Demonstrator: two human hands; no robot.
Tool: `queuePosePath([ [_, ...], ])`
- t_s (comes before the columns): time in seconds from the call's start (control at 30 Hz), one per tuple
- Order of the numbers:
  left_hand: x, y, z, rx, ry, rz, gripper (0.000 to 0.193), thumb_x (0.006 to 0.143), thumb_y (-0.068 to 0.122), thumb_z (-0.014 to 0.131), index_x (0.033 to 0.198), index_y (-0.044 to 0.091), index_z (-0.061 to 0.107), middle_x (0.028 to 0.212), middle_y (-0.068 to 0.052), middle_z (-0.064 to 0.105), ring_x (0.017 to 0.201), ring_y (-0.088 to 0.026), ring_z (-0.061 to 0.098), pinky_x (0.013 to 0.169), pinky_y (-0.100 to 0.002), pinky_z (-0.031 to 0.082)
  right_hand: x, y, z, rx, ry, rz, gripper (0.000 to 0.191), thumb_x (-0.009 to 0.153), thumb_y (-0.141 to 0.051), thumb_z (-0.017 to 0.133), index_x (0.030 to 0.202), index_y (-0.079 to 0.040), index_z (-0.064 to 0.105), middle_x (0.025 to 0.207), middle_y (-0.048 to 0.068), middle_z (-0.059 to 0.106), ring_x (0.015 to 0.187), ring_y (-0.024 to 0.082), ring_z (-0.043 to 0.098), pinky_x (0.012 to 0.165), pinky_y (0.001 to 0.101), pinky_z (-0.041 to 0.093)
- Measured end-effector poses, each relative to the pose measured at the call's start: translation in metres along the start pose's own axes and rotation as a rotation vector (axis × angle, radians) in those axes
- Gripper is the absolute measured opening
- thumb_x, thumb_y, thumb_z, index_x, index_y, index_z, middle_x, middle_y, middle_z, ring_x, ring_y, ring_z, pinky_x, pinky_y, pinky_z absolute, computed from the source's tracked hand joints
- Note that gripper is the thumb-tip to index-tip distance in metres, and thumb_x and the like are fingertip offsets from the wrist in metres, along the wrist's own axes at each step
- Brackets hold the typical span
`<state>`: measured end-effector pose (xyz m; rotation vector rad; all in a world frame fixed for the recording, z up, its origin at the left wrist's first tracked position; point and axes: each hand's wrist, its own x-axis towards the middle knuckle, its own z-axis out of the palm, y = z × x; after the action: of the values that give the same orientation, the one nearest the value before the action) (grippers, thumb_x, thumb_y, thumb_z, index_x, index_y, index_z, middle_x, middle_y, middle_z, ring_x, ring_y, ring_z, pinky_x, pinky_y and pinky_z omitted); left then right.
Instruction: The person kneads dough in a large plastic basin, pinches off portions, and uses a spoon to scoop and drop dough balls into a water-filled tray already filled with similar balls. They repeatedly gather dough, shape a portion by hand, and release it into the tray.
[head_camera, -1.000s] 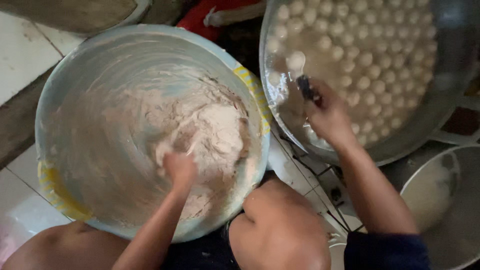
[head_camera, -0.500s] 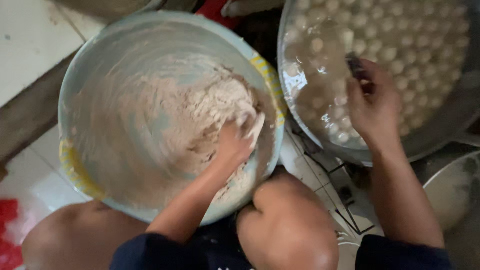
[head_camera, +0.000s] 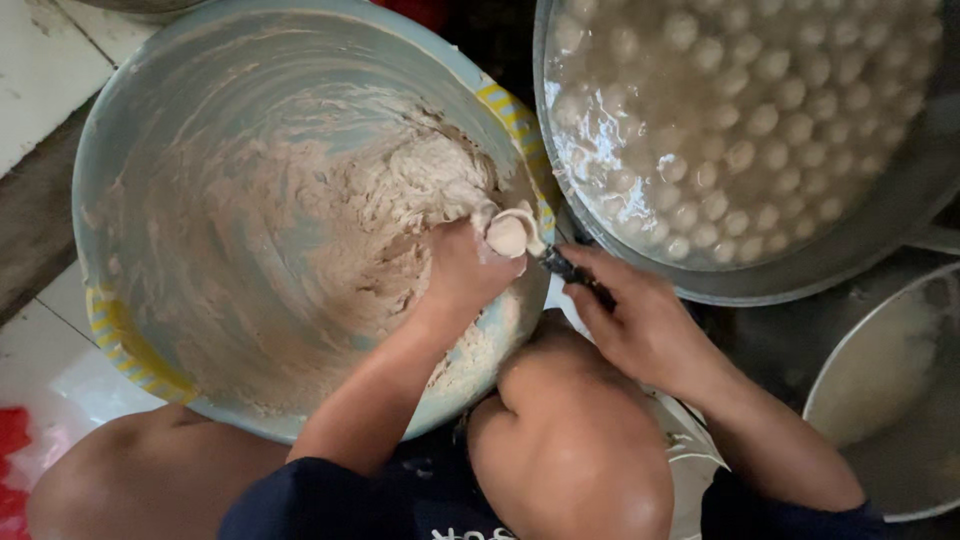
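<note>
Now a paste ball (head_camera: 507, 235) sits squeezed atop the clenched left hand (head_camera: 462, 270).
Right hand (head_camera: 640, 325), earlier over the wide metal pan (head_camera: 850, 250), grips a dark-handled spoon (head_camera: 560, 265) against it.

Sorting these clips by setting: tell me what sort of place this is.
Probably an informal floor-level kitchen: a large pale-blue plastic basin of pinkish paste, a wide metal pan of small white balls in water, pale floor tiles.

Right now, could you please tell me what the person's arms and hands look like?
Both forearms are bare, with dark navy sleeves ending near the elbows. No gloves, rings or watch show. The left hand is smeared with pale dough; the right hand looks mostly clean.
</note>
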<state>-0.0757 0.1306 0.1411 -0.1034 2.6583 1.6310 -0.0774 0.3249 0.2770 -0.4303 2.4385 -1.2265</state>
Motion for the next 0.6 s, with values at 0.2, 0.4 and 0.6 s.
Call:
queuePosePath([
  [0.2, 0.008, -0.002, -0.005, 0.235, 0.022, -0.053, 0.037, 0.061, 0.031, 0.088, 0.081, 0.004, 0.072, 0.078, -0.022, 0.071, 0.077, -0.044, 0.070, 0.071, -0.051, 0.056, 0.013, 0.019, -0.005, 0.422, -0.220, 0.452, 0.042, 0.095, -0.010, 0.061, 0.136, -0.006, 0.059, 0.095, 0.006, 0.074, 0.062, 0.011, 0.056, 0.055, 0.0279, 0.051],
  [0.4, 0.010, -0.019, 0.001, 0.546, 0.214, 0.011, 0.060, 0.074, 0.055, 0.084, 0.091, -0.002, 0.075, 0.082, -0.024, 0.072, 0.077, -0.045, 0.069, 0.080, -0.054, 0.055, 0.040, 0.062, -0.019, 0.033, 0.184, 0.299, 0.047, 0.098, -0.007, 0.061, 0.145, -0.005, 0.056, 0.096, 0.010, 0.071, 0.075, 0.012, 0.061, 0.067, 0.0298, 0.052],
  [0.6, 0.005, -0.037, 0.013, 0.212, 0.105, 0.008, 0.024, 0.089, 0.037, 0.072, 0.087, 0.013, 0.074, 0.083, -0.013, 0.073, 0.076, -0.040, 0.069, 0.070, -0.048, 0.056, 0.060, 0.076, -0.039, -0.125, 0.319, 0.185, 0.041, 0.100, -0.007, 0.064, 0.142, -0.007, 0.061, 0.114, 0.013, 0.070, 0.088, 0.014, 0.068, 0.076, 0.0282, 0.055],
])
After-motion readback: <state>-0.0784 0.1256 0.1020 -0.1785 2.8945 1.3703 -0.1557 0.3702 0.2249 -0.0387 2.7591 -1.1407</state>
